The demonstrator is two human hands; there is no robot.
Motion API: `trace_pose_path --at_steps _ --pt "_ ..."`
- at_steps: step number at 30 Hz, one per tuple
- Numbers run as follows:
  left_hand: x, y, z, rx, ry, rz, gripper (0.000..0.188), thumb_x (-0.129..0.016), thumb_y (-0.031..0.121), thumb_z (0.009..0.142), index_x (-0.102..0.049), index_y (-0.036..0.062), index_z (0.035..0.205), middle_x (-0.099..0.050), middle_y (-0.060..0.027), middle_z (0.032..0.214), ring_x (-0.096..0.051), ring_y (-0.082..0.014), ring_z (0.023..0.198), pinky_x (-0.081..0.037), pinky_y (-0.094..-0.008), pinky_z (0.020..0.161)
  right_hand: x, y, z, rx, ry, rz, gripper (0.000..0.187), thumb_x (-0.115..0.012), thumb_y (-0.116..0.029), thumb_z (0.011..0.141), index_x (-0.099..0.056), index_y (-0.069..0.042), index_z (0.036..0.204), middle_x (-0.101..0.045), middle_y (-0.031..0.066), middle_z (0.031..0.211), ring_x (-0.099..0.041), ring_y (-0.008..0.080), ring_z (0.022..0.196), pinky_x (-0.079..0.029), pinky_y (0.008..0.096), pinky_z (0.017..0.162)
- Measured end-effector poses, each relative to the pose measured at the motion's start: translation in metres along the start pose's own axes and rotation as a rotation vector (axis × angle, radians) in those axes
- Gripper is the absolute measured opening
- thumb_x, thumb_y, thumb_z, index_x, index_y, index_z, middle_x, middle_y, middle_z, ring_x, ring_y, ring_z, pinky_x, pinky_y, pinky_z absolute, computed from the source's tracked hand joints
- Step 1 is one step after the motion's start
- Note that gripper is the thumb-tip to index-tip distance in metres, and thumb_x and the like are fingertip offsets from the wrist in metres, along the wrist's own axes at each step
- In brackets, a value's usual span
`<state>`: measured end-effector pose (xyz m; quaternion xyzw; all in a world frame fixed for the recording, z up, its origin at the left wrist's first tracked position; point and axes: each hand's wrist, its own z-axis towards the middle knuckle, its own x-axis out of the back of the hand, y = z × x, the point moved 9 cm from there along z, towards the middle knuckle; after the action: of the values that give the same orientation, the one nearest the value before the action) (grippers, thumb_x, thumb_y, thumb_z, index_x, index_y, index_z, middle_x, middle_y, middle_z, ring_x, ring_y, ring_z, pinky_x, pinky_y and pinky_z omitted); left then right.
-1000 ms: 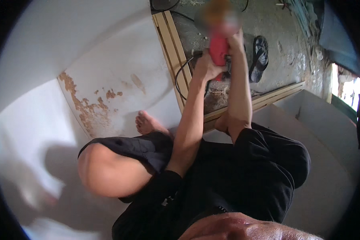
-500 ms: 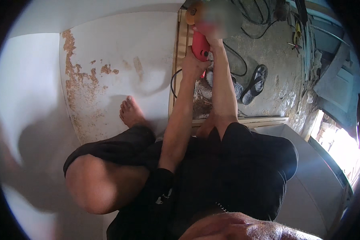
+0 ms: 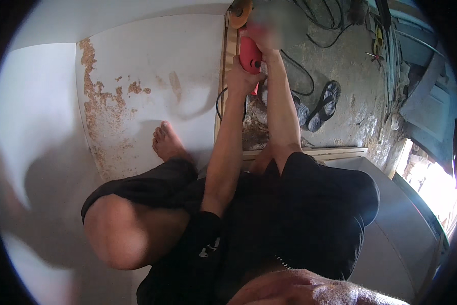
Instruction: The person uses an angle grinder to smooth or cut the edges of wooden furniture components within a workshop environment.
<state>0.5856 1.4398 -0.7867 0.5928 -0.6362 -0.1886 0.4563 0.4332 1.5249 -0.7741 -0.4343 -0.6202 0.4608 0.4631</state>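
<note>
Our left hand point(image 3: 242, 79) wraps the rear of the red angle grinder point(image 3: 249, 55); our right hand point(image 3: 270, 49) meets its front, blur hiding how tightly. Compared with a second ago, the orange disc point(image 3: 241, 14) sits farther left, at the wooden frame's point(image 3: 229, 43) far end. A black cord point(image 3: 218, 104) crosses the frame; a sandal point(image 3: 324, 108) lies right.

2 hands point(image 3: 242, 80) grip a red tool point(image 3: 249, 55) — orange disc point(image 3: 241, 14) at front.

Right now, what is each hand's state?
Left hand: closed, holding the red power tool near its rear.
Right hand: at the tool's front; blurred, grip cannot be told.
</note>
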Motion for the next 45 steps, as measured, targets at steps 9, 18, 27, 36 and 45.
trace_pose_path --at_steps 9,18,27,36,45 --pt "0.002 -0.001 0.002 0.016 -0.010 -0.023 0.095 -0.088 0.042 0.054 -0.047 0.0018 0.130 -0.068 -0.0236 0.112 -0.068 -0.0420 0.102 -0.056 -0.0483 0.087 -0.002 -0.013 0.002 0.090 0.014 -0.168 0.088 -0.095 -0.010 0.062 -0.047 -0.004 0.135 -0.066 0.0145 0.112 -0.068 0.0242 0.094 -0.062 0.0399 0.079" --pt "0.003 -0.004 0.002 0.030 0.008 -0.037 0.094 -0.089 0.042 0.053 -0.050 0.0040 0.129 -0.068 -0.0218 0.116 -0.068 -0.0404 0.106 -0.055 -0.0476 0.090 -0.009 -0.015 0.000 0.032 -0.017 -0.104 0.089 -0.094 -0.010 0.063 -0.046 -0.005 0.137 -0.065 0.0148 0.114 -0.068 0.0236 0.096 -0.062 0.0387 0.078" --pt "0.003 -0.001 0.002 -0.030 0.033 -0.060 0.092 -0.087 0.041 0.052 -0.048 0.0029 0.127 -0.069 -0.0244 0.108 -0.069 -0.0425 0.099 -0.056 -0.0490 0.084 -0.008 -0.007 0.005 0.049 -0.023 -0.097 0.090 -0.095 -0.011 0.062 -0.046 -0.004 0.137 -0.066 0.0148 0.111 -0.068 0.0238 0.094 -0.062 0.0388 0.077" --pt "0.002 -0.008 0.007 -0.030 0.048 -0.084 0.090 -0.087 0.038 0.052 -0.049 0.0011 0.124 -0.070 -0.0250 0.104 -0.069 -0.0438 0.095 -0.057 -0.0489 0.082 -0.009 -0.008 0.001 -0.041 -0.015 -0.176 0.092 -0.097 -0.014 0.060 -0.046 -0.005 0.136 -0.066 0.0142 0.112 -0.067 0.0232 0.095 -0.062 0.0391 0.078" --pt "0.005 -0.007 0.006 -0.044 0.077 -0.095 0.088 -0.087 0.038 0.052 -0.051 0.0023 0.124 -0.070 -0.0240 0.107 -0.069 -0.0432 0.097 -0.056 -0.0486 0.085 -0.013 -0.003 0.005 -0.038 -0.047 -0.093 0.092 -0.097 -0.012 0.060 -0.046 -0.004 0.136 -0.065 0.0130 0.117 -0.067 0.0228 0.099 -0.062 0.0377 0.081"
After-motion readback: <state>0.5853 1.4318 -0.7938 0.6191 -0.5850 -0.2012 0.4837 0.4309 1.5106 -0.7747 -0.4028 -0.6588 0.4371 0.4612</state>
